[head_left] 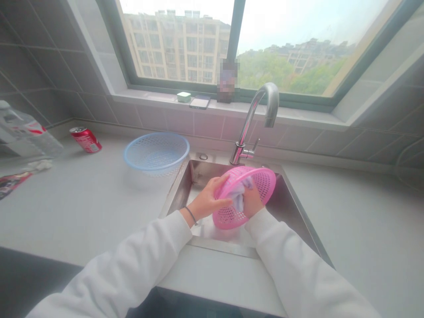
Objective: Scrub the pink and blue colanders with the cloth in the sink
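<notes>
A pink plastic colander [266, 181] is held tilted over the stainless steel sink [298, 216], its open side turned toward me. My left hand [210, 196] grips its left rim, with the thumb on the inside. Inside the bowl, my right hand [253, 201] is closed on a pale purple and white cloth [237, 196] pressed against the wall. The fingertips of the right hand are partly hidden by the cloth and hand. Behind the colander rises the chrome faucet [255, 119]; no water shows from its spout.
Left of the sink, a light blue colander [157, 152] stands on the counter [109, 212]. Farther left are a red can [86, 139], a clear plastic bottle [33, 132] and a red packet [15, 183]. A green box [183, 96] and a phone [200, 102] lie on the windowsill.
</notes>
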Available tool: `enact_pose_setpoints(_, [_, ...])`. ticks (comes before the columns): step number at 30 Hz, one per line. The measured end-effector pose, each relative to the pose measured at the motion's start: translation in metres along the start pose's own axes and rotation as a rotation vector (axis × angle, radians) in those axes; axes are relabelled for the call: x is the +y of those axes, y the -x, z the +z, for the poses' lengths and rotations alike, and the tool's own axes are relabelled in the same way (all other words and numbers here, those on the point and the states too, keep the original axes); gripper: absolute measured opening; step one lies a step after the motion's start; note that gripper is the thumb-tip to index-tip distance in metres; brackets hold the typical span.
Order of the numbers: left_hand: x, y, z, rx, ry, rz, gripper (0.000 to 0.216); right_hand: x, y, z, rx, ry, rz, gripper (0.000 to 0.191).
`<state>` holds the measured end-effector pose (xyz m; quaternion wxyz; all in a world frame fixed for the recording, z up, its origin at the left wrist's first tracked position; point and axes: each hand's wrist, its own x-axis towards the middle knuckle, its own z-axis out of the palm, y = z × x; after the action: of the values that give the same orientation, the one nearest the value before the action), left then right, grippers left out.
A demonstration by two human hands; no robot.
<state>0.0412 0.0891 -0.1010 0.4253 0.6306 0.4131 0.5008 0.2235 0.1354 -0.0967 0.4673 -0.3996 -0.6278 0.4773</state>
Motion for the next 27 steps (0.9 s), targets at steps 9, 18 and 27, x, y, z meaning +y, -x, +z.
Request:
enact_pose_setpoints(9, [0.003, -0.007, 0.000, 0.111, 0.233, -0.007, 0.070, -0.006, 0.004, 0.019, -0.129, 0.289, -0.182, 0.025])
enact_pose_setpoints(18, [-0.001, -0.006, 0.002, 0.182, 0.106, 0.052, 0.069, -0.005, 0.003, 0.017, -0.240, 0.402, -0.258, 0.031])
enact_pose_setpoints(27, [0.015, 0.002, -0.001, -0.035, -0.184, 0.093, 0.065, -0.012, 0.002, 0.009, -0.079, -0.020, 0.088, 0.035])
